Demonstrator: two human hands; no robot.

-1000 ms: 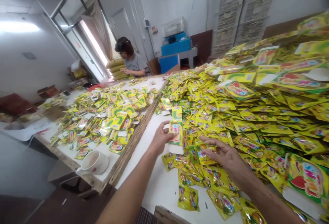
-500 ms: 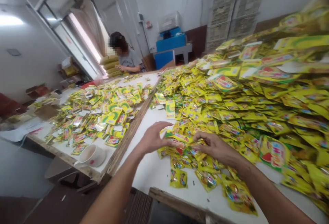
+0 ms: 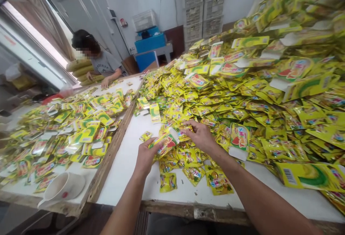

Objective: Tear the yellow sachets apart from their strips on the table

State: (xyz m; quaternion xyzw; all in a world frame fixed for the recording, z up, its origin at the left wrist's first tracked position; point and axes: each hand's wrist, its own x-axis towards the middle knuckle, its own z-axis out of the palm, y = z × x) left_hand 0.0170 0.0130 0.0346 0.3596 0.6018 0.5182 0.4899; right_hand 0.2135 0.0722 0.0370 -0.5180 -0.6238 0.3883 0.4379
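My left hand (image 3: pixel 146 157) is closed around a small yellow carton (image 3: pixel 167 145) with a red and green print. The carton is tilted, and a white flap stands out at its upper right end. Just right of that flap, my right hand (image 3: pixel 202 137) pinches a shiny yellow sachet (image 3: pixel 184 136) at the edge of the heap. Below the hands several loose sachets lie on the white tabletop, among them a square sachet (image 3: pixel 168 182). Another small sachet (image 3: pixel 146 136) lies beyond my left hand. My fingers partly cover both held things.
A large heap of sachets (image 3: pixel 215 100) with cartons on it rises to the right. Left of a wooden divider (image 3: pixel 114 152) lies a pile of cartons (image 3: pixel 88 130) and a white mug (image 3: pixel 66 188). A person (image 3: pixel 105 64) works at the far table end. Crates (image 3: pixel 192 15) are stacked behind.
The view has swung right, so the scene sits further left. My hands have drawn slightly apart, the left with the carton and its flap showing, the right at a sachet.
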